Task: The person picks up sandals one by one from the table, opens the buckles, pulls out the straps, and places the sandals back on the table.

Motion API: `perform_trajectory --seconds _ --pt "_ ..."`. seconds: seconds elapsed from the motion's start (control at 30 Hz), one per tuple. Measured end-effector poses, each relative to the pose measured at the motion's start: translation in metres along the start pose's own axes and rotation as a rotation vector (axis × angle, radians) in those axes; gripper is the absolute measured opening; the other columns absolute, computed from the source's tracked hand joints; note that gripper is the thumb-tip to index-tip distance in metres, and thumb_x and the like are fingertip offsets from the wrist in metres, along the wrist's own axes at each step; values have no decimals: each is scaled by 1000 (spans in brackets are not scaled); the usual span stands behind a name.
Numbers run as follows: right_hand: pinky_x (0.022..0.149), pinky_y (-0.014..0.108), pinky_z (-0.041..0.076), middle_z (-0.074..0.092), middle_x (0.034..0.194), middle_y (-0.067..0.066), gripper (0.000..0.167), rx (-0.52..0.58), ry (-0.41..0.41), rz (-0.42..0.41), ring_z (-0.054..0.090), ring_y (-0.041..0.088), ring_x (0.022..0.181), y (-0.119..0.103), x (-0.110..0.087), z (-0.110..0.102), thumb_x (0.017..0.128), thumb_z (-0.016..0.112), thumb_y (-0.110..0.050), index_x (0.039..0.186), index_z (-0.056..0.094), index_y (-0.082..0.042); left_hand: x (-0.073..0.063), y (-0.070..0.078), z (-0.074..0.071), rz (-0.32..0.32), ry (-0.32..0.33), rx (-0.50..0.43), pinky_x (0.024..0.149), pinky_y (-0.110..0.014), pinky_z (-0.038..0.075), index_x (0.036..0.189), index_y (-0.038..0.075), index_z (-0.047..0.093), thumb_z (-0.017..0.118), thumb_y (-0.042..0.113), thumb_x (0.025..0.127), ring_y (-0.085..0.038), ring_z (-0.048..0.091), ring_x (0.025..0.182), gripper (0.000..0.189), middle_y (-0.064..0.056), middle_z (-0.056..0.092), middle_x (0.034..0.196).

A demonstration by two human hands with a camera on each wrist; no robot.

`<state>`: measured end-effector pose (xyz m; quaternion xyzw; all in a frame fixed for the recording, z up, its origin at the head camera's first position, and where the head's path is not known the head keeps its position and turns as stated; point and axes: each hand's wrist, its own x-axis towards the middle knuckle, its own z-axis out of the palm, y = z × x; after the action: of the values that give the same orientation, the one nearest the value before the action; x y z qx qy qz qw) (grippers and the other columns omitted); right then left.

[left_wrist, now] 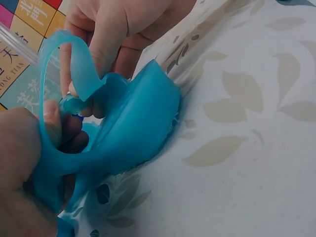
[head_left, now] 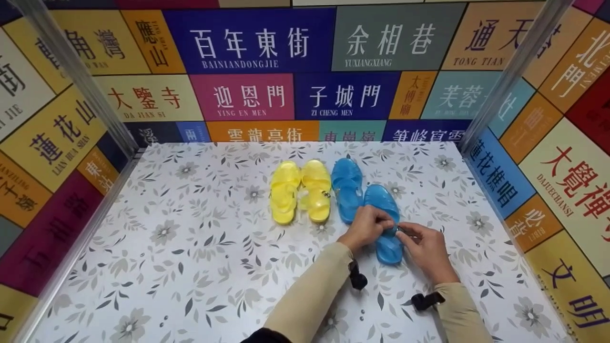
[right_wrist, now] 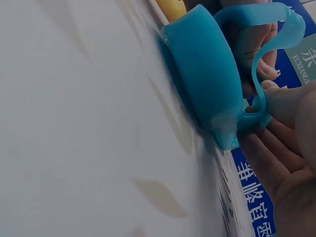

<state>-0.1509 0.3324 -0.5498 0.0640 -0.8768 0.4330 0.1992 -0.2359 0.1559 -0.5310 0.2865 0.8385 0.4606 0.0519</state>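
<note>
A blue jelly sandal (head_left: 380,196) lies at the right end of the row, set nearer the person than its mate, the other blue sandal (head_left: 347,174). From its left side the left hand (head_left: 364,227) reaches over and pinches the strap near the buckle. The right hand (head_left: 427,247), on the outer side, pinches the strap end at the same spot. In the left wrist view the curved blue heel strap (left_wrist: 85,74) stands up in a loop, with fingertips meeting just beneath it. Fingers partly hide the buckle.
A pair of yellow sandals, the left one (head_left: 285,215) and the right one (head_left: 316,174), stands left of the blue pair. All rest on a white floral-patterned surface (head_left: 200,267). Panels with printed signs (head_left: 248,43) enclose the back and sides.
</note>
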Motion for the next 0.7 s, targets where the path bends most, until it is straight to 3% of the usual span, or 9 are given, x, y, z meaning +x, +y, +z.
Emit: perform_trajectory --seconds 0.13,0.23,0.33,0.47,0.7 --pt "78 6 52 79 109 15 22 -4 7 9 76 15 94 0 1 0 92 79 -1 114 78 1 2 2 -4 52 -81 31 84 -12 51 114 12 82 72 14 101 2 67 97 17 6 79 108" --pt "78 5 52 78 108 17 23 -6 11 10 77 20 94 -1 1 1 91 79 2 114 78 2 4 3 -3 99 -114 80 83 -11 51 117 13 81 74 19 100 1 68 99 20 6 79 111" --pt "78 5 52 78 109 18 24 -7 -1 7 77 26 95 -2 0 2 90 79 3 115 78 2 4 3 -1 101 -93 107 81 -9 50 110 14 83 79 24 96 2 68 95 18 8 79 104" --pt "79 6 52 78 111 17 25 -9 -18 6 77 28 98 -3 2 2 91 78 3 115 78 1 5 5 1 54 -33 75 79 -8 49 101 14 85 84 22 91 4 68 89 14 8 80 96" --pt "79 7 53 79 112 14 24 -13 -23 24 74 15 99 -4 3 0 91 79 1 116 78 0 3 3 1 8 13 -8 77 -9 50 98 13 85 84 18 91 5 67 86 9 7 81 93"
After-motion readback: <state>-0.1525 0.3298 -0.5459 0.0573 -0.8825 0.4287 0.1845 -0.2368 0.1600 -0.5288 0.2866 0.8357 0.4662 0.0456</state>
